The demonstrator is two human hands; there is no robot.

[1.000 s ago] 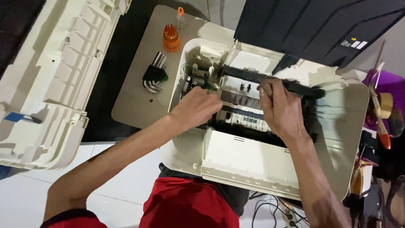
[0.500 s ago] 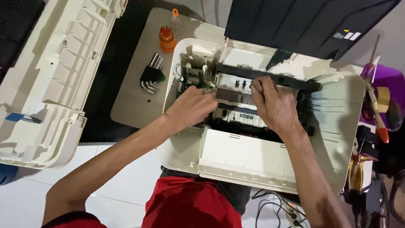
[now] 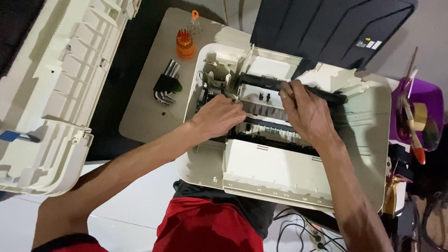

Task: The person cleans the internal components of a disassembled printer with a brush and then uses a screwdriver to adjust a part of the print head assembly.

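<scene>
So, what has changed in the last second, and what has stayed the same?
The black bar across the open printer now lies a little further from the person; the right hand has slid left along it. The left hand stays at the parts on the printer's left side. The hex keys and orange bit holder have not moved.

Under both hands the printer body [image 3: 261, 168] is cream plastic, smooth and matt, as is the detached cover [image 3: 56, 93] far left of the left hand [image 3: 219, 116]. The black bar [image 3: 289, 86] at the right hand [image 3: 308, 114] looks like dull plastic. Left of the hands, the hex keys [image 3: 168, 84] show bright metal; the screwdriver bit holder [image 3: 185, 44] is glossy orange plastic. The tan mat [image 3: 144, 112] is matt.
</scene>
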